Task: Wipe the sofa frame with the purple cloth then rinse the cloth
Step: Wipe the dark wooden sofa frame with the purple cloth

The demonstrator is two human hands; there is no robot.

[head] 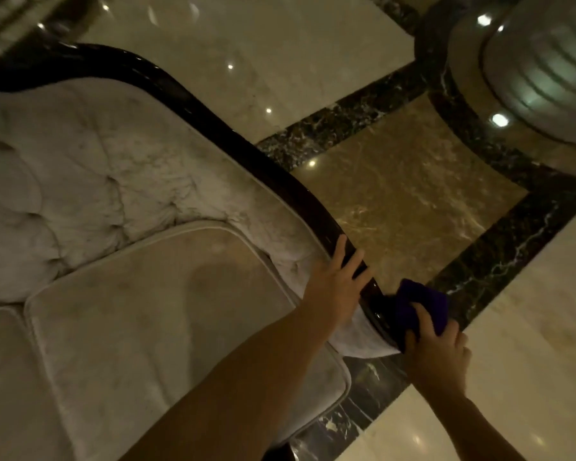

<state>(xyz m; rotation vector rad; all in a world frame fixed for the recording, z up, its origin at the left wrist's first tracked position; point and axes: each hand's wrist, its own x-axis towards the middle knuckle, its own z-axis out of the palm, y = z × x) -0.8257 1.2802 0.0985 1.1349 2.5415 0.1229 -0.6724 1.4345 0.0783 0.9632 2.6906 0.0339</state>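
The sofa's dark glossy wooden frame (246,144) curves from the upper left down to the lower middle of the head view, edging pale tufted upholstery. My left hand (336,281) rests flat on the frame near its lower end, fingers spread, holding nothing. Just below it, my right hand (436,347) presses the purple cloth (419,304) against the rounded end of the frame. The cloth is bunched and partly covered by my fingers.
A pale seat cushion (163,327) fills the lower left. Polished marble floor (396,201) with dark veined border strips lies to the right of the sofa. A large round column base (529,78) stands at the upper right. The light is dim.
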